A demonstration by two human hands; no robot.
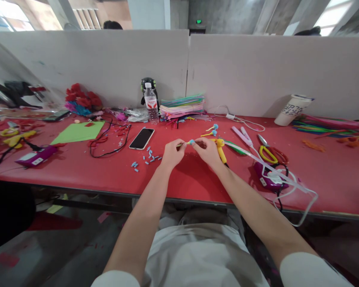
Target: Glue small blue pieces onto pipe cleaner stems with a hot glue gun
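Over the red table, my left hand (174, 154) is closed in a pinch on the yellow stem of a small blue-headed pipe-cleaner piece (192, 142). My right hand (208, 152) pinches the same piece from the other side, at its blue head. The fingertips partly hide it. Just beyond my right hand lie similar pieces with blue heads and yellow stems (214, 129). A yellow hot glue gun (220, 149) rests beside that hand, partly covered by it. Short blue pipe-cleaner bits (150, 156) are scattered to the left of my left hand.
A phone (141, 138), a water bottle (151, 104) and bundled pipe cleaners (182, 107) stand or lie farther back. To the right are a pink straightener-like tool (243, 136), scissors (268, 153), a purple box with cables (267, 177) and a tilted paper cup (291, 110). Green paper (77, 132) lies left.
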